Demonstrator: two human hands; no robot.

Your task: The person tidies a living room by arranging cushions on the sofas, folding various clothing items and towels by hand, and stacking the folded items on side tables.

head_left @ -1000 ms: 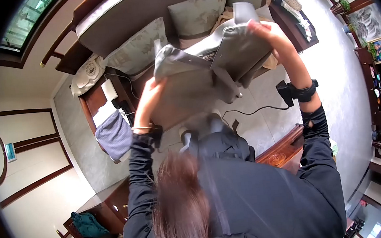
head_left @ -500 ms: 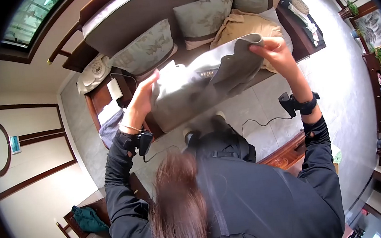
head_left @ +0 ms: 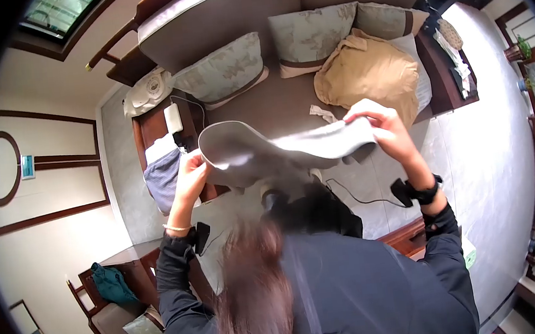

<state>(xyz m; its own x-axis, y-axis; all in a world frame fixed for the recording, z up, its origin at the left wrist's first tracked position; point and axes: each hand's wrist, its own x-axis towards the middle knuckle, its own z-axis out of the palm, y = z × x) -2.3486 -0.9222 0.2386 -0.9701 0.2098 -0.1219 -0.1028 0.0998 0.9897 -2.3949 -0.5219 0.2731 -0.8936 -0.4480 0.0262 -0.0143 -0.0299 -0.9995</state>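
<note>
A light grey garment is stretched between my two hands in front of the sofa. My left hand pinches its left end, where the cloth curls into a wide loop. The right end is gripped by my right hand, thumb and fingers closed on the edge. The middle sags and its lower part is blurred, so I cannot tell which kind of garment it is. Beyond my right hand, a tan cloth lies crumpled on the sofa, with a small white strip near it.
Patterned cushions rest against the back of the brown sofa. On the wooden side table at left are a white box-like device with a cable and a blue-grey cloth. A dark cable runs from my right wrist strap.
The garment has come lower and nearer to me, its front panel no longer facing up and its left end now looped open. Both hands keep hold. More of the sofa and tan cloth shows.
</note>
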